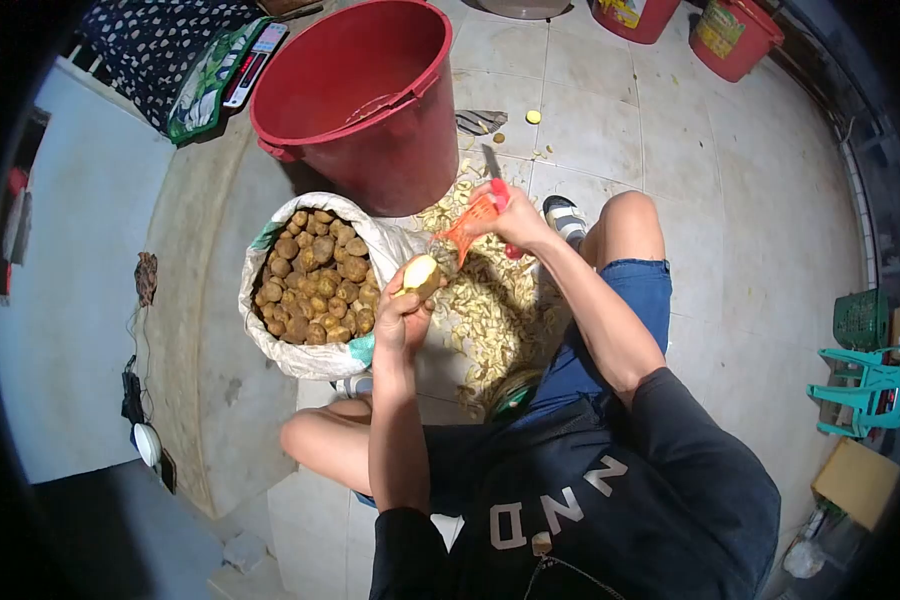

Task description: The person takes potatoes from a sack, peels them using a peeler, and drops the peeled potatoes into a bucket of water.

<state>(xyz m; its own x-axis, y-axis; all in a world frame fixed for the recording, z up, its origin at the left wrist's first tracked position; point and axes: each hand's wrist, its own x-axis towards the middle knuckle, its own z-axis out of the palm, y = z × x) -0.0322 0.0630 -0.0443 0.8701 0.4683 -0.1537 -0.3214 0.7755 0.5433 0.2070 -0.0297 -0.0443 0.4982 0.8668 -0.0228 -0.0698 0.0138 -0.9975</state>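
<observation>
My left hand (pixel 402 322) is closed around a partly peeled potato (pixel 422 274), its pale flesh showing on top and brown skin lower down. An orange peeler (pixel 467 228) is gripped in my right hand (pixel 522 220), just above and to the right of the potato, not clearly touching it. From the same hand a dark blade (pixel 491 160) juts away from me, and a red end (pixel 513 251) shows below the palm; they look like one knife. Beside my left hand stands a white sack (pixel 253 318) full of unpeeled potatoes (pixel 315 275).
Peelings (pixel 495 330) cover the tiles between my legs. A large red tub (pixel 370 150) stands beyond the sack. Farther off are a red bucket (pixel 732 40) and a yellowish piece (pixel 533 117) on the floor. Turquoise stools (pixel 865 390) are at the right, a pale wall (pixel 80 300) at the left.
</observation>
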